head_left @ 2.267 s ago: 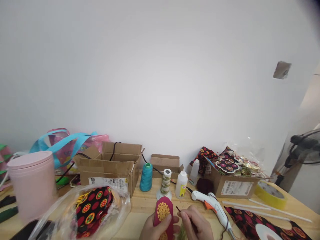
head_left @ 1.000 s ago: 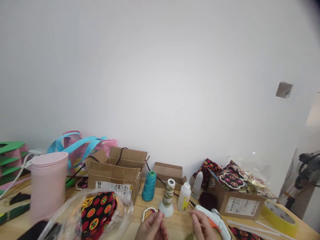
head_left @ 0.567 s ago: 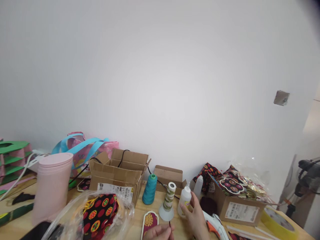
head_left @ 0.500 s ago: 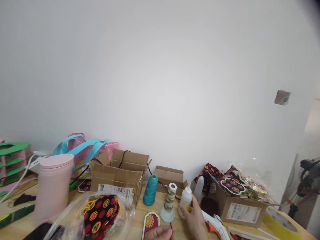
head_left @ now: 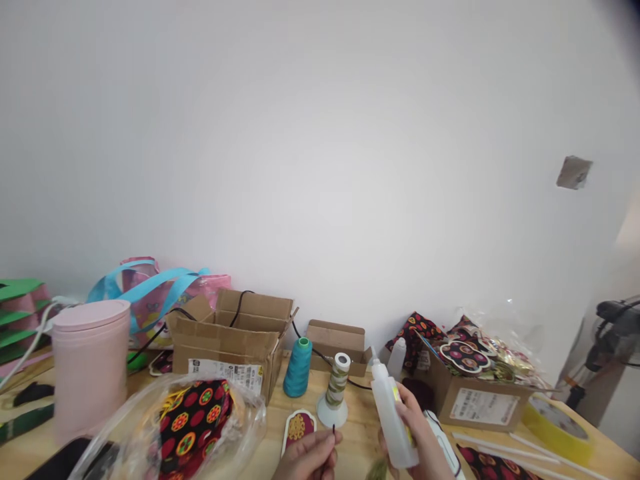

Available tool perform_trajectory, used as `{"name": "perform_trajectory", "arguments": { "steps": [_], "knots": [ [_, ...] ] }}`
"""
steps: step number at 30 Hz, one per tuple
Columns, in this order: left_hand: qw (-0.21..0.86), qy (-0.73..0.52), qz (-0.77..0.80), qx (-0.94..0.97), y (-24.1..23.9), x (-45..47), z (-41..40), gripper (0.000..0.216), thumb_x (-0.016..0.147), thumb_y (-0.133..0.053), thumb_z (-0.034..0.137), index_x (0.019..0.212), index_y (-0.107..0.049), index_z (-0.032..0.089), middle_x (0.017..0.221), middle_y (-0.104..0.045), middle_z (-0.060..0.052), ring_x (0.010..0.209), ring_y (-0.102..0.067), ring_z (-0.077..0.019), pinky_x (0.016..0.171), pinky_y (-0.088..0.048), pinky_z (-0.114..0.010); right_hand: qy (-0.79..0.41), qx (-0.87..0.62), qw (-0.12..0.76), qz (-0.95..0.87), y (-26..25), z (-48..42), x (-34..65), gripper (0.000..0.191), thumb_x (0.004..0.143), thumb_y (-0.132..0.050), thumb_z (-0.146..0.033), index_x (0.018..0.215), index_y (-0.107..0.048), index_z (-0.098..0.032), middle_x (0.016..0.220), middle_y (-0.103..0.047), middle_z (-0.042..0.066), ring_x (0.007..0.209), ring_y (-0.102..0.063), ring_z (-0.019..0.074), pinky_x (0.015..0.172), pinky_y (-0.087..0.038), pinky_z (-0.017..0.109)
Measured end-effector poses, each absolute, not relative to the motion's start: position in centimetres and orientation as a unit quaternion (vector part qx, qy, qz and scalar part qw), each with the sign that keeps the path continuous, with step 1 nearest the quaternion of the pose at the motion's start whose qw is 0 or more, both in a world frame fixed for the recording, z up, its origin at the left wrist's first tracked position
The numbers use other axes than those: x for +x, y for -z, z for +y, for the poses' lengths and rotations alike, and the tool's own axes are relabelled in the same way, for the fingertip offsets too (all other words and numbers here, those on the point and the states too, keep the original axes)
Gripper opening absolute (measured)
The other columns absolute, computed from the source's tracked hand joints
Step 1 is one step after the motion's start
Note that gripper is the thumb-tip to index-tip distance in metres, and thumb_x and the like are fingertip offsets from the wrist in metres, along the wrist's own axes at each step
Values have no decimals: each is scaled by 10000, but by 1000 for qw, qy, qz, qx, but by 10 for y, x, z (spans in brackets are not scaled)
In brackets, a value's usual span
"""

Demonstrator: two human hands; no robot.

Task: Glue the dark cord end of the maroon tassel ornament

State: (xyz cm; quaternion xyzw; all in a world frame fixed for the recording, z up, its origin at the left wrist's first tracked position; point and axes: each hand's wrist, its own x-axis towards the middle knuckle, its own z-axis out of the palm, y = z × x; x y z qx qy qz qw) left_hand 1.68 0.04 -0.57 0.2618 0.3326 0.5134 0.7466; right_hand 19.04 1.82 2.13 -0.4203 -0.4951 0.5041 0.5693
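Observation:
My right hand (head_left: 423, 433) is wrapped round a white squeeze bottle (head_left: 393, 417) with a pointed nozzle, held tilted above the table. A yellow label on the bottle is partly covered by my fingers. At the bottom centre, my left hand (head_left: 310, 457) pinches a thin dark cord (head_left: 334, 431), its short end poking up past the fingertips. Just behind that hand lies a maroon tag (head_left: 300, 425) with a gold pattern and pale edge. A cone of camouflage-coloured thread (head_left: 337, 385) stands beyond both hands. Below the bottle, an olive-green tuft (head_left: 377, 469) shows at the frame edge.
A teal thread cone (head_left: 298, 370) and cardboard box (head_left: 225, 343) stand at the back. Left are a pink tumbler (head_left: 91, 373) and a plastic bag of patterned cloth (head_left: 193, 423). Right are a filled box (head_left: 480, 407), yellow tape (head_left: 560, 427), white sticks and a glue gun (head_left: 443, 440).
My right hand has lifted the squeeze bottle off the table and brought it nearer, tilted. My left hand still pinches the cord. The view has shifted slightly.

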Motion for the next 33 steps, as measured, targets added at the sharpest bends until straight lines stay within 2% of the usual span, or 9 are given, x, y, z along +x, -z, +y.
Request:
{"name": "perform_trajectory", "arguments": {
  "steps": [2, 6, 10, 13, 16, 22, 27, 30, 33],
  "knots": [
    [747, -514, 337, 254, 2, 17, -2, 392, 353, -807, 368, 609, -660, 110, 416, -513, 50, 315, -396, -13, 321, -176, -132, -507, -403, 563, -514, -25, 14, 193, 455, 672, -562, -485, 1032, -495, -214, 479, -553, -41, 378, -496, 143, 308, -349, 193],
    [743, -523, 343, 240, 0, 18, -4, 380, 366, -807, 344, 621, -652, 109, 427, -499, 55, 339, -391, -19, 307, -174, -127, -403, -387, 618, -553, -37, 10, 200, 310, 542, -700, -363, 793, -610, -204, 681, -636, -7, 611, -562, 160, 512, -434, 201],
    [736, -531, 346, 239, 0, 18, -6, 365, 386, -801, 336, 622, -646, 104, 418, -491, 58, 322, -354, -4, 302, -150, -122, -411, -390, 641, -517, -45, 9, 207, 366, 473, -756, -279, 798, -608, -202, 694, -637, -15, 561, -539, 130, 470, -408, 174],
    [736, -525, 348, 249, 0, 18, -6, 360, 410, -790, 337, 638, -641, 102, 411, -481, 64, 286, -260, 17, 297, -79, -128, -477, -341, 668, -458, -48, 7, 211, 441, 429, -787, -219, 824, -590, -200, 777, -651, 8, 630, -572, 147, 547, -450, 204],
    [739, -514, 351, 257, 2, 17, -6, 349, 449, -771, 346, 660, -635, 105, 377, -415, 89, 290, -185, 21, 308, -37, -132, -546, -291, 686, -383, -48, 6, 211, 482, 463, -782, -212, 900, -579, -207, 799, -661, 19, 687, -597, 169, 593, -476, 243],
    [737, -506, 356, 271, 4, 20, -6, 400, 413, -772, 404, 628, -623, 102, 312, -257, 135, 313, -103, 8, 319, -8, -146, -621, -272, 700, -226, -34, 9, 195, 329, 673, -630, -421, 929, -561, -228, 798, -666, -8, 647, -615, 144, 506, -488, 217],
    [703, -522, 377, 302, -1, 24, -13, 359, 472, -744, 412, 630, -626, 113, 320, -230, 141, 325, -100, 1, 316, -14, -145, -489, -396, 695, -347, -33, 4, 184, 337, 638, -642, -452, 830, -531, -199, 597, -618, -37, 448, -539, 125, 317, -345, 176],
    [687, -518, 391, 327, -4, 27, -16, 356, 492, -724, 431, 613, -622, 112, 309, -240, 141, 309, -104, 6, 301, -25, -137, -375, -438, 700, -423, -36, -3, 185, 356, 640, -645, -429, 878, -499, -208, 667, -618, -34, 569, -575, 160, 470, -454, 225],
    [678, -515, 398, 342, -2, 30, -16, 354, 508, -712, 439, 609, -617, 113, 306, -301, 128, 274, -157, 9, 267, -80, -123, -342, -442, 702, -441, -37, -8, 187, 366, 644, -646, -411, 902, -477, -214, 716, -608, -22, 630, -578, 171, 570, -485, 255]
  ]
}}
